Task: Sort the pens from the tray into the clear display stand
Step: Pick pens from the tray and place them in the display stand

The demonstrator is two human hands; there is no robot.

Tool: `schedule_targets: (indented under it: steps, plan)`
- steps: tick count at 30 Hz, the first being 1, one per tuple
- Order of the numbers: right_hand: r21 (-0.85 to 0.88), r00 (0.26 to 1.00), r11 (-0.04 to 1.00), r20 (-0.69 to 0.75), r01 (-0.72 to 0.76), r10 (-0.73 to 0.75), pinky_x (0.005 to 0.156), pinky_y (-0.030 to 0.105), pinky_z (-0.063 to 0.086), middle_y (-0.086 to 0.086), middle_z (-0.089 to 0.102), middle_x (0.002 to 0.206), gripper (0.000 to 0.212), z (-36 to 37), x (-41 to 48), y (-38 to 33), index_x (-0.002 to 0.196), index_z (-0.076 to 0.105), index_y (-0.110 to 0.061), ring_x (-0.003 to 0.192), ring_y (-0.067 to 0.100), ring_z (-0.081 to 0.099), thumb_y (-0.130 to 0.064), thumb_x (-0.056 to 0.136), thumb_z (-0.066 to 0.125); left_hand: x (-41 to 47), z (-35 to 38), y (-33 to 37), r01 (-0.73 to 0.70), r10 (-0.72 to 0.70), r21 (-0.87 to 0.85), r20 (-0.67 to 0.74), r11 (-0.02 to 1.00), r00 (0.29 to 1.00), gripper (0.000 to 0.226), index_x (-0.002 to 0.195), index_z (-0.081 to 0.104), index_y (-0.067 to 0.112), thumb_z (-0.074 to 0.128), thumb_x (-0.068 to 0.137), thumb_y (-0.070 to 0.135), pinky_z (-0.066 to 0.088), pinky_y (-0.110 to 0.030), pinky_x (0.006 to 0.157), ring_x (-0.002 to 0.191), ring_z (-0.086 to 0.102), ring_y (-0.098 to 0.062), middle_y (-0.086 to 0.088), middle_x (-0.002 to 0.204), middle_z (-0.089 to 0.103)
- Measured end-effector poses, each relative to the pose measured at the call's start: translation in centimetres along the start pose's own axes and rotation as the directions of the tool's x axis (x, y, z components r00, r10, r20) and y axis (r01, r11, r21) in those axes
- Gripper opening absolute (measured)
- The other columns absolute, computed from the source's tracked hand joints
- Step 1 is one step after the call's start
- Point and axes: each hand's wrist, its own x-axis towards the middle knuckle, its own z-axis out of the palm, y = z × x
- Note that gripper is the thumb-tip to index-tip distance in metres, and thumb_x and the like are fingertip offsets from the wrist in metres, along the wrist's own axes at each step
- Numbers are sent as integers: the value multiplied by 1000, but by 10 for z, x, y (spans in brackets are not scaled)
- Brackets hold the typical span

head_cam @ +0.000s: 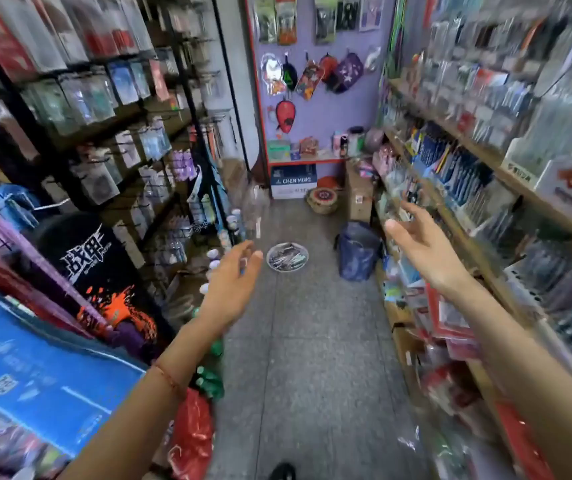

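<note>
Pens (286, 258), a loose heap of dark and silvery sticks, lie in a round shallow metal tray (288, 270) set on the grey speckled floor (312, 358) at the middle of the frame, well ahead of the person. Just up and left of the tray stands what looks like a tall clear plastic display stand (255, 206), too blurred to show its compartments. The two sit near each other, probably so pens can pass from one to the other with little travel.

The left hand (232, 282) is stretched forward at centre left, fingers (248, 259) loosely spread and gripping nothing. The right hand (419, 244), at centre right beside the wooden shelves of packaged stationery (468, 174), is also spread wide and empty. Both hover well short of the tray, so the sorting does not seem begun; the person likely needs to come closer and crouch first.

A dark blue bag (359, 252) stands to the right of the tray, and a white cardboard box (293, 183) rests against the purple back wall (319, 109)
</note>
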Motion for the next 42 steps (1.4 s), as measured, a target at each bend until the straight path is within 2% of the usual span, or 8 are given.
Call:
schedule_targets:
  steps: [4,10,15,20,26,30,38,42]
  plan:
    - [-45,993,995,67,-94,97,86,27,44,1,55,101,51,37,35,62,139,35,-12,97,11,53,-25,93,53,40,26,-56,11,-17,101,54,995,998,37,130,48,3,44,97,20,32,-21,96,122,48,-22,-8,132,52]
    - [-190,937,939,150,-286,315,64,-4,39,-13,49,94,52,95,135,157,136,35,-24,65,-30,48,-37,90,56,160,48,-121,35,-62,219,116,975,991,36,128,50,7,44,97,24,31,-19,93,122,49,-22,-8,131,54]
    - [-262,886,889,182,-375,427,81,23,46,40,54,109,50,126,208,215,138,32,3,92,18,67,-4,93,52,259,74,-149,77,-145,304,209,950,967,39,131,47,8,41,98,27,31,-21,92,122,48,-21,-9,132,53]
    - [-330,809,814,196,-478,554,88,35,42,31,61,103,50,135,284,269,136,37,0,106,47,56,-10,91,57,343,128,-160,189,-262,286,243,939,934,33,122,52,5,42,98,24,34,-18,85,105,53,-20,-11,112,58]
    - [-314,759,801,274,-510,590,90,36,43,23,60,109,55,130,402,312,139,36,-7,97,28,56,-18,91,59,458,190,-165,251,-311,271,211,930,927,38,131,48,9,42,98,27,31,-19,90,121,49,-21,-11,130,55]
    - [-357,703,781,347,-513,621,92,43,45,28,58,115,57,111,469,329,141,34,-11,109,37,56,-24,91,58,516,219,-167,364,-402,214,170,906,900,37,129,49,12,43,97,29,31,-21,87,118,51,-24,-10,127,56]
    - [-385,689,777,368,-498,624,76,20,47,10,50,126,56,102,603,362,144,27,-12,107,20,53,-24,95,52,605,237,-194,501,-516,150,84,852,853,33,125,53,8,49,95,22,31,-18,84,100,51,-14,-3,108,56]
    - [-427,701,774,353,-468,619,93,36,43,9,55,121,60,118,666,378,144,27,-14,112,26,54,-30,93,54,651,243,-228,591,-599,102,137,801,789,29,120,55,4,53,92,12,37,-24,84,96,56,-24,-11,102,59]
